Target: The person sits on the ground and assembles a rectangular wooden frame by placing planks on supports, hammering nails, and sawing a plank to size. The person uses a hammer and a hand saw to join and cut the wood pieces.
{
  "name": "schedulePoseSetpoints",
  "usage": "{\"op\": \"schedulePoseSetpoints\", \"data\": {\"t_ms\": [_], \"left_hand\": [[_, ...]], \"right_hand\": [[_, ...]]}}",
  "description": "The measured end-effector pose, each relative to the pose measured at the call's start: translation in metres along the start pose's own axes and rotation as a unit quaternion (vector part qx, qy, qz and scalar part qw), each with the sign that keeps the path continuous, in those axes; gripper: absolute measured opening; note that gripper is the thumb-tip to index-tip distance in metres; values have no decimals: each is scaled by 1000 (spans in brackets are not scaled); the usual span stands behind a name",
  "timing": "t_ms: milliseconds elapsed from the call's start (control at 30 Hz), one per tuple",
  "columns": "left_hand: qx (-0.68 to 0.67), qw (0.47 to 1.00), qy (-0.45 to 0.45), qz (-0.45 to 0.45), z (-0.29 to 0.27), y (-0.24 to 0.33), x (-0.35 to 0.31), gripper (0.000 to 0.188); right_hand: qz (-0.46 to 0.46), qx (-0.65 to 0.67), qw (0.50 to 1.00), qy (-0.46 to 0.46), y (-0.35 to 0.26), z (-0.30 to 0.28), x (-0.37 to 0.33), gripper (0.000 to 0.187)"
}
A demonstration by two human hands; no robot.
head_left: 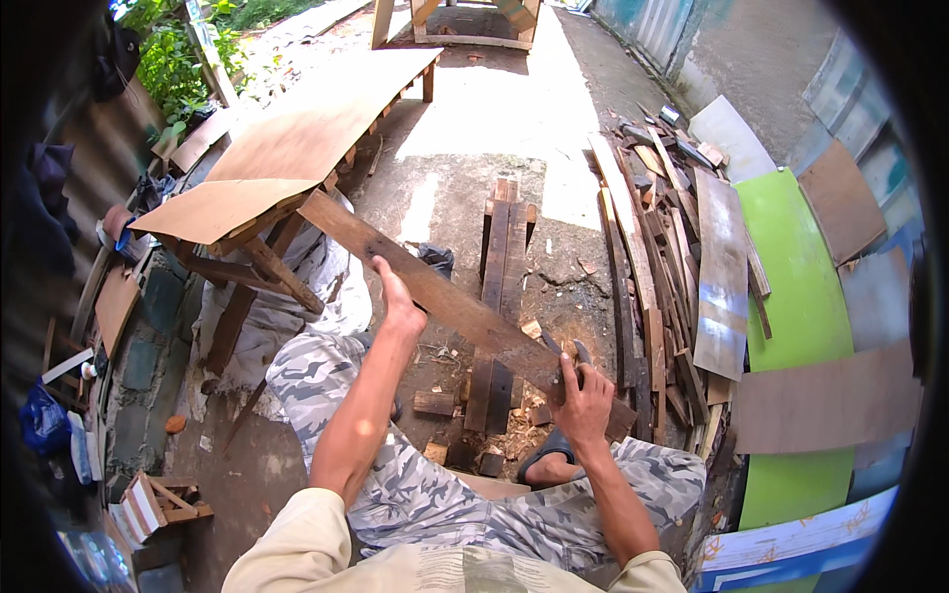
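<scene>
A long brown wooden plank slants across in front of me, its far end up at the left and its near end low at the right. My left hand grips its left part, thumb along the edge and the other fingers hidden behind the wood. Lower down, my right hand is closed at the near end, index finger raised. Beside that finger a small dark two-pronged piece sticks up; its kind is unclear. Beneath the plank, a dark timber beam runs away from me.
Wood shavings and offcuts lie around the beam's near end. A low table with a plywood top stands at the far left. Stacked scrap boards and a green panel line the right side. A small wooden frame sits lower left.
</scene>
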State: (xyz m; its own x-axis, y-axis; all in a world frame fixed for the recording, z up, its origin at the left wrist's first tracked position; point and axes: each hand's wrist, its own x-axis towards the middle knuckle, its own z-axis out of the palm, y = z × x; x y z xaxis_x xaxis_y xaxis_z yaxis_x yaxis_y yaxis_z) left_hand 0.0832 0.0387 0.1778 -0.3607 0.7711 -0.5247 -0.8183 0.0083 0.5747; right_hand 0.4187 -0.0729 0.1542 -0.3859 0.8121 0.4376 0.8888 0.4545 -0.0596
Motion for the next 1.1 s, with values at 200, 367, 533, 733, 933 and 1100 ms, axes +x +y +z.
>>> {"op": "schedulePoseSetpoints", "data": {"t_ms": [200, 367, 533, 733, 933, 1100], "left_hand": [[66, 993, -61, 80, 55, 70, 30, 89], [252, 941, -163, 153, 178, 88, -9, 78], [445, 824, -251, 245, 238, 51, -50, 84], [696, 566, -390, 208, 232, -33, -47, 83], [749, 450, -466, 138, 165, -94, -24, 76], [768, 412, -484, 74, 138, -123, -27, 75]], "right_hand": [[-31, 159, 987, 10, -36, -40, 34, 76], [127, 433, 892, -10, -2, -44, 56, 61], [263, 549, 792, 38, 46, -39, 94, 47], [399, 713, 556, 156, 106, -45, 107, 76], [462, 756, 423, 189, 121, -42, 96, 79], [525, 625, 556, 158, 147, -15, 66, 86]]}}
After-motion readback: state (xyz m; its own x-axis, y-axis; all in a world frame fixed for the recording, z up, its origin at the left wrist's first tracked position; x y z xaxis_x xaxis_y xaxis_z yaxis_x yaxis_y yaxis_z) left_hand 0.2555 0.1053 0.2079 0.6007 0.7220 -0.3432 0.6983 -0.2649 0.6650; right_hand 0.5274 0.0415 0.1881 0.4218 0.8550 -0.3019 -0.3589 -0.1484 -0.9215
